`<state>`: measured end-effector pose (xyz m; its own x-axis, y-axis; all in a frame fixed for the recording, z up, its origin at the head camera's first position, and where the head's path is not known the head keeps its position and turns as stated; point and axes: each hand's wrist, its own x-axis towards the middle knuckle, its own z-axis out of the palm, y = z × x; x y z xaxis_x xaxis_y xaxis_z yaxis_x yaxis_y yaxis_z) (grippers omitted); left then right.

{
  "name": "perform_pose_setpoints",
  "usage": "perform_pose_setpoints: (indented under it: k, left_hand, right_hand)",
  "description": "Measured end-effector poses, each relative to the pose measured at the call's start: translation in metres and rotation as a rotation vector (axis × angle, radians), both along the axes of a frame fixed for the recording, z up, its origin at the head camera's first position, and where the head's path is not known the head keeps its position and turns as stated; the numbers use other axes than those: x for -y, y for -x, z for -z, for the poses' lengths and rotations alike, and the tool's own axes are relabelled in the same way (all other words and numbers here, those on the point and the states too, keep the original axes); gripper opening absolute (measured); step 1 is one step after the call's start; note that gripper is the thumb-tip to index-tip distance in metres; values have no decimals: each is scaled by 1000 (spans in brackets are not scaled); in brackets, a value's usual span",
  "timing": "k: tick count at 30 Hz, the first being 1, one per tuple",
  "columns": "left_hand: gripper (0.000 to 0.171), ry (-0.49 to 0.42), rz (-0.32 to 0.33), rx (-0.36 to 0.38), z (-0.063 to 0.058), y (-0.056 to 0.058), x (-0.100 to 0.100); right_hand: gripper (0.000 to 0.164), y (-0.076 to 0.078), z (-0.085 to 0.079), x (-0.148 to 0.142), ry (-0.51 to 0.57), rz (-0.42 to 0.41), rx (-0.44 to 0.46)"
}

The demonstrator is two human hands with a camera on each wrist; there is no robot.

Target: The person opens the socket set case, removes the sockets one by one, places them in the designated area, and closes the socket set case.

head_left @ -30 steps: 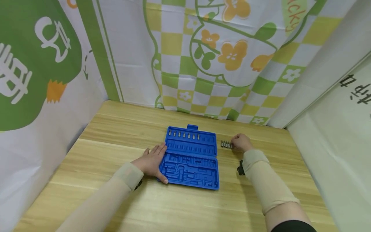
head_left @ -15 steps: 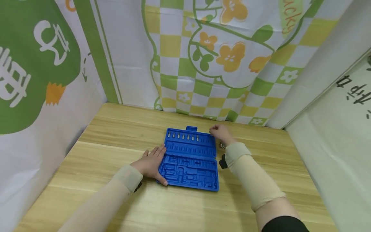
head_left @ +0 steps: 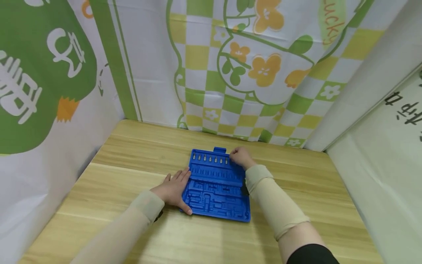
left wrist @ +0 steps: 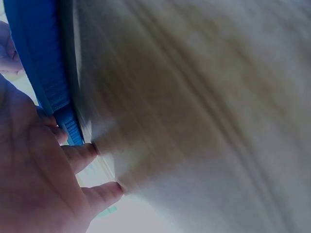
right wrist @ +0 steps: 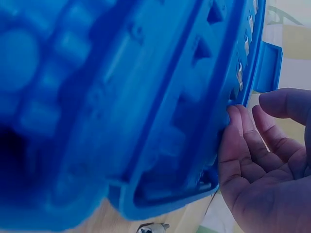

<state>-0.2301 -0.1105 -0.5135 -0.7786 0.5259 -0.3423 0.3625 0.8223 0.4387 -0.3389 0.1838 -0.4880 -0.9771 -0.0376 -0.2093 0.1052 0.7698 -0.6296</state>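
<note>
A blue plastic bit case point(head_left: 217, 176) lies unfolded on the wooden table. Along its far compartment stands a row of several metal screwdriver bits point(head_left: 210, 159). My left hand point(head_left: 173, 189) rests at the case's left edge, fingers spread and thumb at the near corner; the left wrist view shows its fingers against the case side point(left wrist: 41, 53). At the right end of the bit row is my right hand point(head_left: 242, 157), its fingertips together pinching a bit that they mostly hide. In the right wrist view its curled fingers point(right wrist: 238, 131) touch the case's far compartment.
A loose metal bit point(right wrist: 153, 228) lies on the table beside the case, seen in the right wrist view; the right arm covers that spot in the head view. The latch tab point(head_left: 219, 150) sticks out at the back. A patterned curtain point(head_left: 230, 91) hangs behind the table.
My right hand has moved left from the loose bits on the table to the right end of the row in the case. The left hand has stayed at the case edge.
</note>
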Motion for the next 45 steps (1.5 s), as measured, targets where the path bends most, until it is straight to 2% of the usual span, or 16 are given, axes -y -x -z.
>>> perform_pose_setpoints:
  k: [6, 11, 18, 24, 32, 38, 45]
  left_hand:
    - [146, 0, 5, -1, 0, -1, -2]
    - [147, 8, 8, -9, 3, -1, -2]
    - [148, 7, 2, -7, 0, 3, -5]
    - [148, -2, 4, -7, -1, 2, -6]
    - [147, -2, 0, -14, -1, -1, -4]
    - [146, -5, -1, -3, -3, -3, -2]
    - [146, 2, -1, 9, -4, -2, -2]
  right_hand:
    - [8, 0, 5, 3, -17, 1, 6]
    - [12, 0, 6, 7, -65, -5, 10]
    - [26, 2, 6, 12, -115, 70, 39]
    - [36, 1, 12, 16, -130, 143, 4]
    - [26, -1, 15, 22, -98, 177, -18]
    - [13, -3, 17, 22, -11, 222, 3]
    - [14, -4, 18, 21, 79, 241, 34]
